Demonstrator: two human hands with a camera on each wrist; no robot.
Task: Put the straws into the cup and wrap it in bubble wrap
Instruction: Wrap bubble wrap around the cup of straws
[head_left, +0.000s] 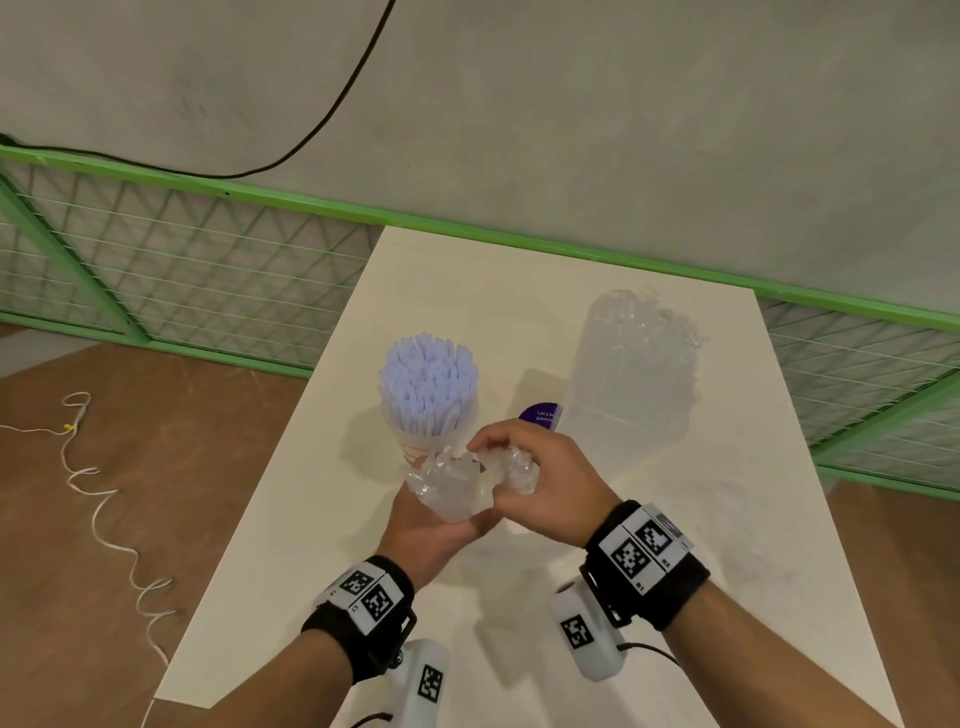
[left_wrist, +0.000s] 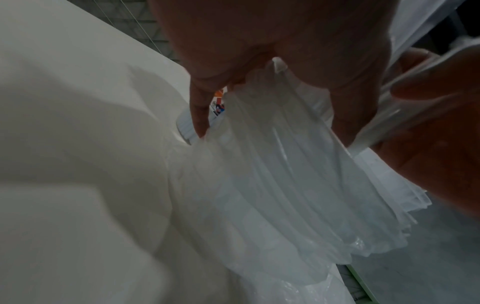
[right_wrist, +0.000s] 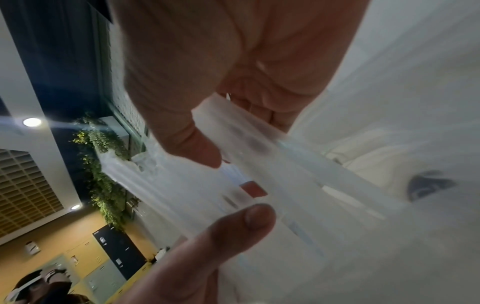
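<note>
A white paper cup with orange print stands on the table, packed with pale blue straws. Just in front of it both hands hold a crumpled piece of clear plastic film. My left hand cups it from below, palm up. My right hand grips its right end from above. In the left wrist view the film hangs in pleats below the fingers. The right wrist view shows my right hand pinching the film between thumb and fingers. A clear bubble wrap roll stands upright at the right.
A purple printed item lies partly hidden behind my right hand. The white table has its left edge close to the cup. A green mesh fence runs behind it, and a white cord lies on the brown floor.
</note>
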